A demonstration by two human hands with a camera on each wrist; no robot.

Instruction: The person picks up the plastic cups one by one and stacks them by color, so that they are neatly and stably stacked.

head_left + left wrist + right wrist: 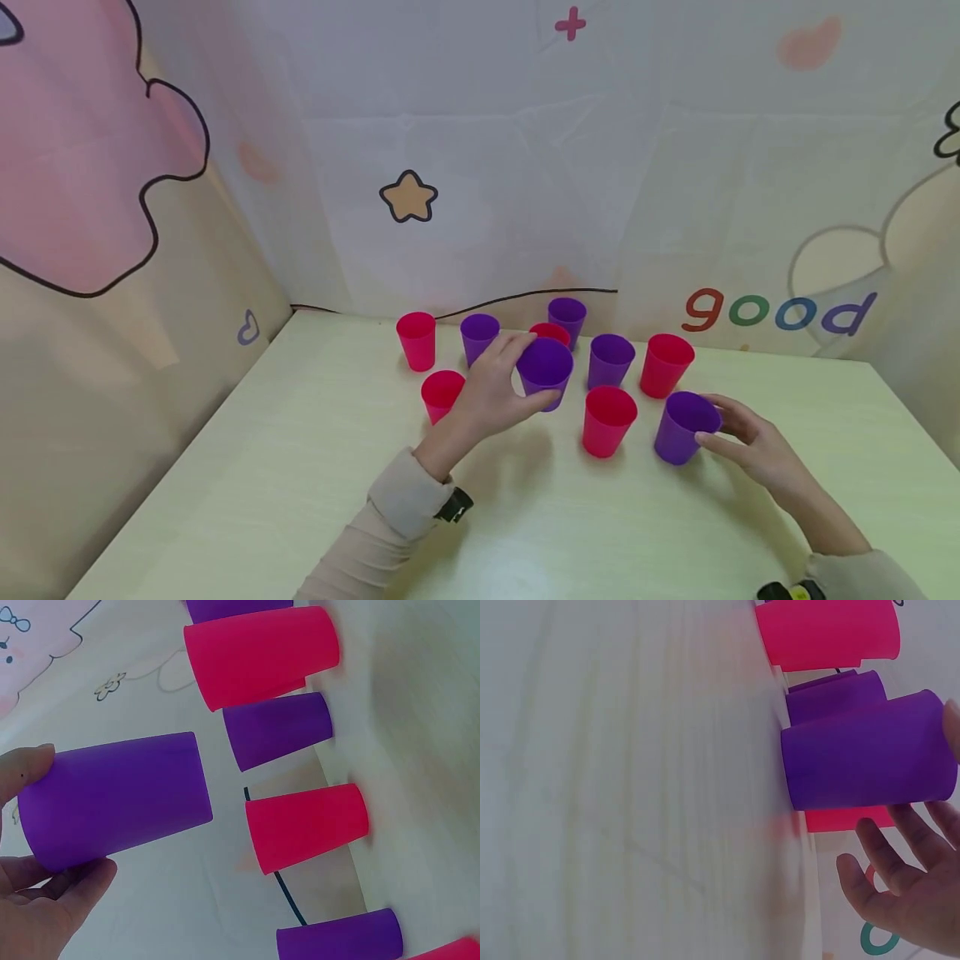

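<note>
My left hand (491,387) holds a purple cup (545,367) by its rim, thumb on the near side and fingers on the far side. In the left wrist view this purple cup (116,799) is clear of the table. At the right, my right hand (757,446) has thumb and fingers on either side of another purple cup (684,429), close to its rim. The right wrist view shows that purple cup (870,754) upright on the table, with some fingers (885,851) spread away from it. A pink-red cup (609,423) stands between the two hands.
Behind stand more upright cups: a pink-red one (417,342), purple ones (478,335) (567,315) (611,362) and a pink-red one (666,367). A pink-red cup (441,393) is partly behind the left wrist. A printed cloth (480,242) hangs along the table's (247,500) back edge.
</note>
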